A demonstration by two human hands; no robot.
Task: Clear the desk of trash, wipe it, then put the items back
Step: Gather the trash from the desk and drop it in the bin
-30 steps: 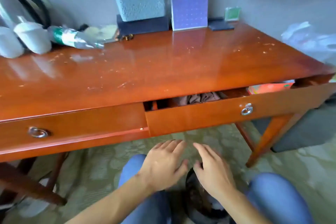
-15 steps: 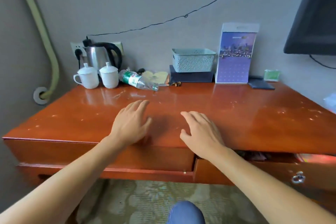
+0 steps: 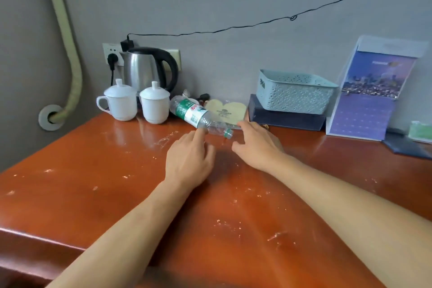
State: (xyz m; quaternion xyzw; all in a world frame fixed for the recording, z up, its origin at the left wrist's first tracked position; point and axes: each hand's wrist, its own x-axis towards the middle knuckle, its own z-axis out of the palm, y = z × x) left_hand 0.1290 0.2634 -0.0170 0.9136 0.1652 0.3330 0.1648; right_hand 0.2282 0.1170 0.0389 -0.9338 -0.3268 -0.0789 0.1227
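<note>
Table [image 3: 98, 184], speckled with crumbs. Kettle [image 3: 146, 69] and two lidded cups at back left. Plastic bottle [image 3: 198, 116] lying on its side mid-back. Left hand [image 3: 189, 159] fingers loose, forefinger touching bottle. Right hand [image 3: 257, 145] fingers apart, beside its cap end.

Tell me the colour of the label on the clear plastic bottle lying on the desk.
Green and white label, with a small red patch; head view.

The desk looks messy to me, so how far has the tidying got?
Barely started. Nothing looks done: the desk is speckled with crumbs, unwiped. In hand: the left hand touches the empty plastic bottle lying on its side, and the right hand reaches beside its cap end. Left: binning it, wiping, returning the cups.
</note>
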